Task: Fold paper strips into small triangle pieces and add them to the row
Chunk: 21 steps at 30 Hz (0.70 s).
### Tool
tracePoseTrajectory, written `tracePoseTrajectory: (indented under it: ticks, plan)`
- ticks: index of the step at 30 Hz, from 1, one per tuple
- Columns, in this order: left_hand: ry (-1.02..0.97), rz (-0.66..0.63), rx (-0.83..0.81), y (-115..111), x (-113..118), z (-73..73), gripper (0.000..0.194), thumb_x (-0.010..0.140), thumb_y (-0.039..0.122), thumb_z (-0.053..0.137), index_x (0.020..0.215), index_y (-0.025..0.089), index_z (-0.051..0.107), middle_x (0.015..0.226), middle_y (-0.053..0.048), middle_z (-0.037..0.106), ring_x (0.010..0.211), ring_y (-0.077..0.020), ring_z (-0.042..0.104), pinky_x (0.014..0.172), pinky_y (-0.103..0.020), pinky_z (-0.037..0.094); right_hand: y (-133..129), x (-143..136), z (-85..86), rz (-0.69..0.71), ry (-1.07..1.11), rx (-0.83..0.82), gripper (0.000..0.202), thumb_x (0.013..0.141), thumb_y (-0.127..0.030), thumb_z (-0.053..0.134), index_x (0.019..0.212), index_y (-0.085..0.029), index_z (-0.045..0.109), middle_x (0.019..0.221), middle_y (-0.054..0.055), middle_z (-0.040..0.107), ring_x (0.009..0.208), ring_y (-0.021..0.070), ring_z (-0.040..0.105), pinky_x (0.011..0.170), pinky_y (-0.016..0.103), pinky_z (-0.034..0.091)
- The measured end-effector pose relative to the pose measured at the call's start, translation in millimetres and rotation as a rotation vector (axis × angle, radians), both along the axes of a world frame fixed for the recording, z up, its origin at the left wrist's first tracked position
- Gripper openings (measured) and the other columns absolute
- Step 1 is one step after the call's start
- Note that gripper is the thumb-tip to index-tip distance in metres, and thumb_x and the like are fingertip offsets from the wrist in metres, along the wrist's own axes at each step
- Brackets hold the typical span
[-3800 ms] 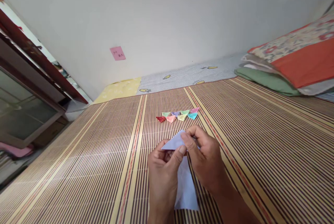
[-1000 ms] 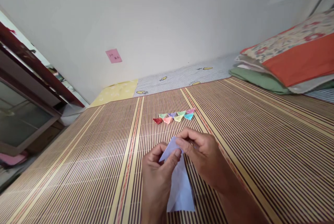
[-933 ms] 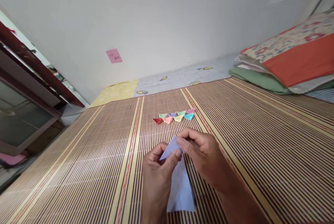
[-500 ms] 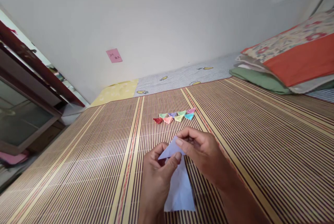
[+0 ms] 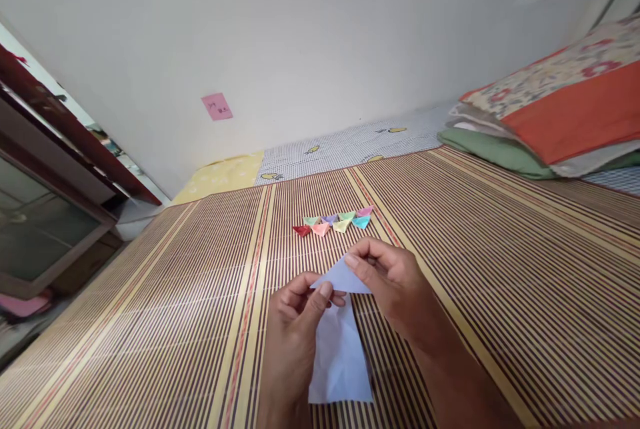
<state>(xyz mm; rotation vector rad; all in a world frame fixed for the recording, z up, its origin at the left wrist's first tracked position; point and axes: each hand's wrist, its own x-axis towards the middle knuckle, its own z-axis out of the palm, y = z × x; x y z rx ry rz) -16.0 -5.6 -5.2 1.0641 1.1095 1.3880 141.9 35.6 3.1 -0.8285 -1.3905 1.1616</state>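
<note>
Between our two hands we hold a pale blue folded paper triangle (image 5: 340,277), raised above the striped mat (image 5: 175,296). Our left hand (image 5: 295,319) pinches its left corner, thumb on top; our right hand (image 5: 393,279) grips the upper right side between thumb and fingers. Below the triangle we see a pale blue paper strip (image 5: 343,356), creased, running toward us – whether the two are joined we cannot tell.

Just past our hands, two short rows of small folded papers sit close together on the mat. In the nearer row we count red (image 5: 301,231), salmon, yellow and turquoise; behind them – green, violet, green and pink.

Farther off, a pink note (image 5: 217,106) is on the wall (image 5: 320,36), and folded bedding (image 5: 575,116) is piled at the right.
</note>
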Motion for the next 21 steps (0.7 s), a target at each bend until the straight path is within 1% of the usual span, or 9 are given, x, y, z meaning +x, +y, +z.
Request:
tracePoseTrajectory:
  ticks: [2,5,8,10,12,14,15,18,21]
  plan:
    - [0.008,0.013,0.006,0,1,1.3,0.018,0.089,0.034,0.075,0.080,0.018,0.076,0.075,-0.003,0.073,0.077,-0.0160,0.064,0.079,-0.026,0.048,0,-2,-0.4,-0.004,0.015,-0.012,0.022,0.096,-0.031,0.064,0.078,-0.019,0.062,0.066,-0.004,0.055,0.059,0.0125,0.050,0.054,0.025,0.041]
    - [0.032,0.019,-0.001,-1,1,5.3,0.018,0.085,0.036,0.080,0.085,0.018,0.077,0.080,-0.002,0.071,0.077,-0.0149,0.062,0.075,-0.025,0.048,-1,-6,0.0,0.051,-0.016,0.007,0.019,0.095,-0.028,0.064,0.079,-0.019,0.064,0.069,-0.003,0.058,0.064,0.0132,0.054,0.059,0.025,0.044]
    - [0.049,0.032,-0.024,0,1,6.9,0.023,0.079,0.036,0.084,0.072,0.017,0.073,0.071,0.000,0.065,0.068,-0.0125,0.056,0.065,-0.022,0.045,-3,-9,1.4,0.127,-0.070,0.053,0.018,0.095,-0.024,0.063,0.078,-0.019,0.066,0.070,-0.002,0.062,0.066,0.0135,0.057,0.062,0.026,0.045]
    - [0.019,0.058,-0.040,1,0,5.4,0.026,0.076,0.033,0.086,0.065,0.016,0.070,0.064,0.002,0.060,0.063,-0.0112,0.052,0.060,-0.021,0.043,-2,-9,1.8,0.140,-0.090,0.060,0.020,0.096,-0.026,0.062,0.078,-0.019,0.068,0.071,-0.002,0.064,0.068,0.0138,0.059,0.063,0.026,0.046]
    - [-0.102,0.091,-0.063,3,1,2.9,0.026,0.072,0.030,0.089,0.063,0.015,0.069,0.061,0.002,0.059,0.060,-0.0103,0.051,0.058,-0.020,0.043,0,-5,0.7,0.126,-0.078,0.028,0.019,0.099,-0.031,0.061,0.088,-0.019,0.072,0.078,0.000,0.068,0.073,0.0154,0.062,0.066,0.027,0.048]
    - [-0.324,0.148,-0.107,6,2,0.9,0.024,0.068,0.026,0.090,0.065,0.015,0.069,0.063,0.002,0.060,0.059,-0.0099,0.053,0.056,-0.019,0.044,3,1,-1.7,0.108,-0.045,-0.007,0.019,0.098,-0.036,0.064,0.104,-0.020,0.074,0.088,0.003,0.072,0.082,0.0177,0.066,0.071,0.030,0.052]
    - [-0.447,0.184,-0.140,8,3,0.4,0.023,0.067,0.023,0.090,0.067,0.015,0.069,0.065,0.001,0.062,0.060,-0.0098,0.055,0.055,-0.019,0.045,4,3,-3.0,0.107,-0.033,-0.012,0.022,0.095,-0.036,0.069,0.110,-0.021,0.074,0.093,0.004,0.073,0.087,0.0187,0.067,0.076,0.031,0.053]
    - [-0.737,0.246,-0.219,12,6,1.7,0.017,0.067,0.011,0.087,0.072,0.012,0.070,0.072,-0.001,0.065,0.060,-0.0098,0.057,0.055,-0.020,0.049,4,7,-4.3,0.135,-0.063,0.040,0.034,0.084,-0.027,0.082,0.116,-0.025,0.074,0.102,0.003,0.074,0.094,0.0194,0.068,0.085,0.033,0.054]
    - [-0.883,0.191,-0.276,14,9,4.8,0.009,0.077,0.004,0.077,0.077,0.010,0.071,0.072,-0.003,0.063,0.058,-0.0096,0.056,0.058,-0.022,0.051,-1,0,0.4,0.122,-0.109,0.124,0.032,0.083,-0.017,0.079,0.113,-0.026,0.075,0.103,0.002,0.075,0.093,0.0184,0.068,0.085,0.033,0.054]
